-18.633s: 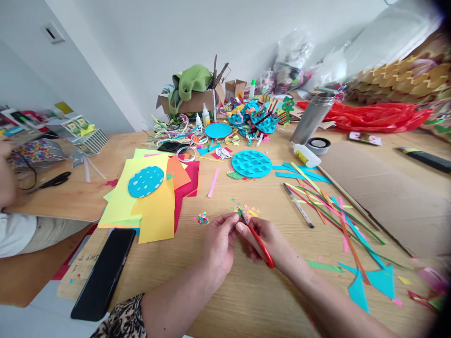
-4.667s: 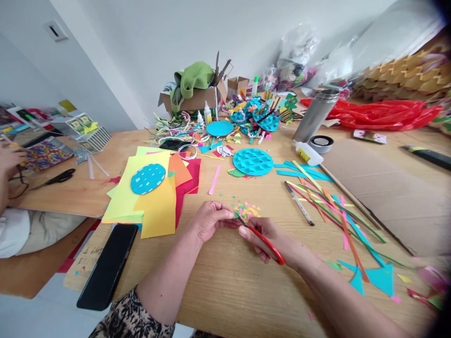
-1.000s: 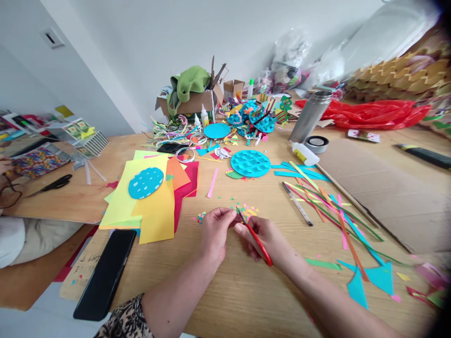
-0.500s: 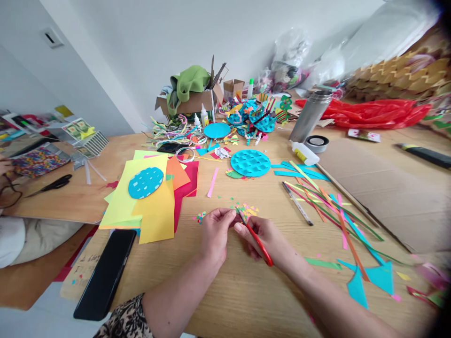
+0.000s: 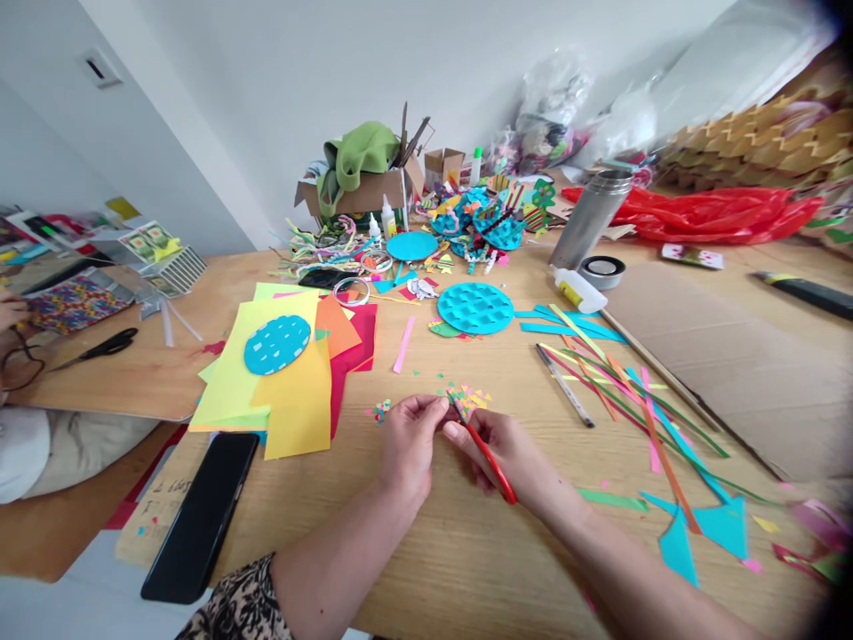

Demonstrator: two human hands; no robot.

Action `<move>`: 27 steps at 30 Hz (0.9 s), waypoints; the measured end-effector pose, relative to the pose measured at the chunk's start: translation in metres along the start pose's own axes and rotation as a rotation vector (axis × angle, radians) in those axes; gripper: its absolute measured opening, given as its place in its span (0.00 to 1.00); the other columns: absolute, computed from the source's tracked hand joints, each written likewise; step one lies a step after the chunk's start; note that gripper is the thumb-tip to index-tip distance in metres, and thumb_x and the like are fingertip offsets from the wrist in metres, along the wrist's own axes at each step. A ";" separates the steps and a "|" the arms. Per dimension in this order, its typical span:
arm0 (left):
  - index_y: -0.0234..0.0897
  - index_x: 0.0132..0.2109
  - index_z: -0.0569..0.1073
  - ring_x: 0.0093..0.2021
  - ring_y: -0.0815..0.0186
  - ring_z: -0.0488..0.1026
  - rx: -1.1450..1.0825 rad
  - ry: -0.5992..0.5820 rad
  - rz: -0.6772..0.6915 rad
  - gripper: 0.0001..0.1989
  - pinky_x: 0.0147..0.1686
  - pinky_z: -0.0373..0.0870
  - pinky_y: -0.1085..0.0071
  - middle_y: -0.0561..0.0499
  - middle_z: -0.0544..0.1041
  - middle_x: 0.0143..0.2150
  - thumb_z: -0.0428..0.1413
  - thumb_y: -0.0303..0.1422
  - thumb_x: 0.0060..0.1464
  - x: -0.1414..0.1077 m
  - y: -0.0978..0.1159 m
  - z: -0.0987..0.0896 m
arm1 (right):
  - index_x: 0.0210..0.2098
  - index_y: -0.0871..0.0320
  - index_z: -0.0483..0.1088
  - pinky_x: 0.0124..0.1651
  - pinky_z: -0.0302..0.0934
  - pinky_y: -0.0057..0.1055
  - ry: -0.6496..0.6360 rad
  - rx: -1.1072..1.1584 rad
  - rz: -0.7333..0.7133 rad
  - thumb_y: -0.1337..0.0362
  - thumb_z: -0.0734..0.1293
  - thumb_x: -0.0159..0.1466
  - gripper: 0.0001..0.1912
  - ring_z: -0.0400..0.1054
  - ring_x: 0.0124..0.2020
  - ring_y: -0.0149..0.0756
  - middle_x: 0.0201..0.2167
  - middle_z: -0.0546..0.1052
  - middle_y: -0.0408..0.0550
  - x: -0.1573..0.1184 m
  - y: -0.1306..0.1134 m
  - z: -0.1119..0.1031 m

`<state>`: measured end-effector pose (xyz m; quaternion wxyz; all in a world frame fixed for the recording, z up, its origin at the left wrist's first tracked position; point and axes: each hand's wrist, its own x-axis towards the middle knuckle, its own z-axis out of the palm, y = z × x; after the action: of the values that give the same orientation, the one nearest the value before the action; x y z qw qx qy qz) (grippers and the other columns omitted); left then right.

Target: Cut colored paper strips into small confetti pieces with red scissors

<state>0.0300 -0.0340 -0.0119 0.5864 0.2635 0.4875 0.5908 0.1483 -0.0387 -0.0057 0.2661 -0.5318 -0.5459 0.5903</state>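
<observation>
My right hand [image 5: 497,449] is closed round the red-handled scissors [image 5: 491,462], whose blades point up and left toward my left fingertips. My left hand [image 5: 414,436] is pinched at the blade tips; whatever sits between its fingers is too small to make out. Just beyond both hands lies a scatter of small coloured paper bits [image 5: 470,397], with a smaller cluster [image 5: 379,410] left of my left hand. Further back rests a blue oval with raised flaps [image 5: 475,308]. A pink strip [image 5: 403,345] lies left of it.
Yellow sheets [image 5: 299,418] and a black phone [image 5: 200,520] are at the left. Paper strips [image 5: 657,427], a pen [image 5: 565,386], a glue bottle [image 5: 578,291], a steel flask [image 5: 590,220] and cardboard [image 5: 720,356] stand or lie right. Another person's hand [image 5: 11,311] shows far left.
The view has shifted very slightly. Both hands and the scissors keep nearly the same pose.
</observation>
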 end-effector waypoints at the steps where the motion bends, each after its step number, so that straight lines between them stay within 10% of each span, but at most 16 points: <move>1: 0.32 0.25 0.73 0.27 0.67 0.71 -0.002 -0.001 -0.004 0.06 0.31 0.67 0.71 0.49 0.76 0.23 0.61 0.31 0.42 0.000 0.000 0.000 | 0.21 0.55 0.54 0.12 0.47 0.22 0.000 -0.003 0.002 0.46 0.67 0.54 0.23 0.59 0.09 0.28 0.08 0.63 0.36 0.000 0.000 0.000; 27: 0.31 0.26 0.74 0.26 0.67 0.73 0.048 0.019 -0.078 0.08 0.30 0.68 0.71 0.48 0.77 0.25 0.62 0.33 0.39 0.004 0.003 -0.003 | 0.18 0.57 0.56 0.10 0.46 0.21 -0.035 0.163 0.116 0.41 0.61 0.55 0.26 0.53 0.07 0.24 0.07 0.60 0.36 -0.001 -0.006 -0.009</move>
<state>0.0254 -0.0310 -0.0116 0.5978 0.2525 0.5173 0.5580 0.1555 -0.0350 0.0019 0.2641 -0.5286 -0.4691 0.6563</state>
